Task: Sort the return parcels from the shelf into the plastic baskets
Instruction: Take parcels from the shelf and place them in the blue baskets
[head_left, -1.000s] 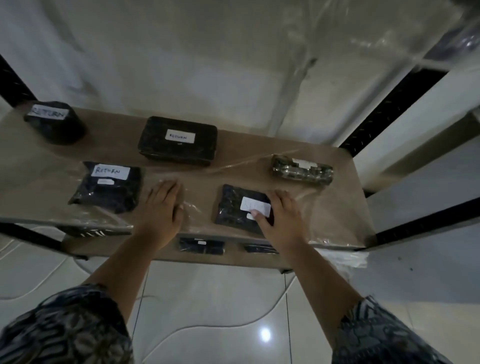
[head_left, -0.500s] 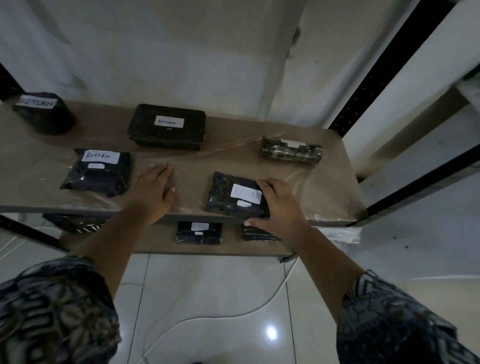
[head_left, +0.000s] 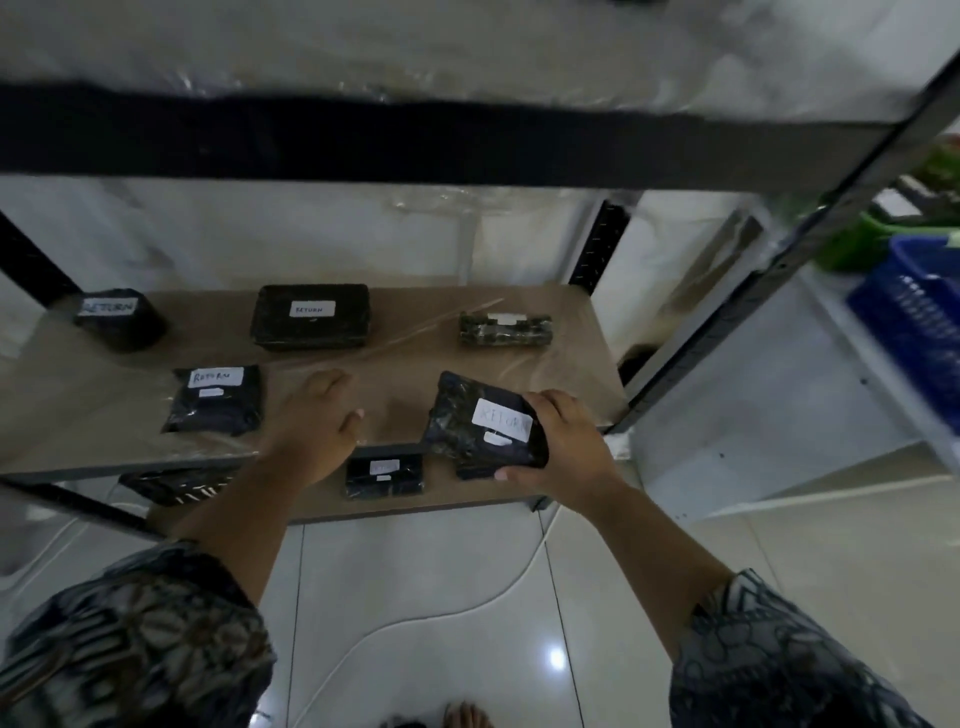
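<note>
I'm gripping a black parcel (head_left: 480, 423) with my right hand (head_left: 563, 447), fingers wrapping its right edge, tilting it at the front of the shelf (head_left: 405, 374). My left hand (head_left: 311, 423) is lying flat, fingers loosely spread. Blue basket (head_left: 914, 317) is sitting far right.

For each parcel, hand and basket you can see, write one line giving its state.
Black flat parcel labelled RETURN: tilted, gripped by right hand.
Left hand: open, holding nothing.
Black rectangular box parcel: lying on wooden shelf.
Black bagged parcel: lying flat there.
Blue plastic basket: contents unseen.
</note>
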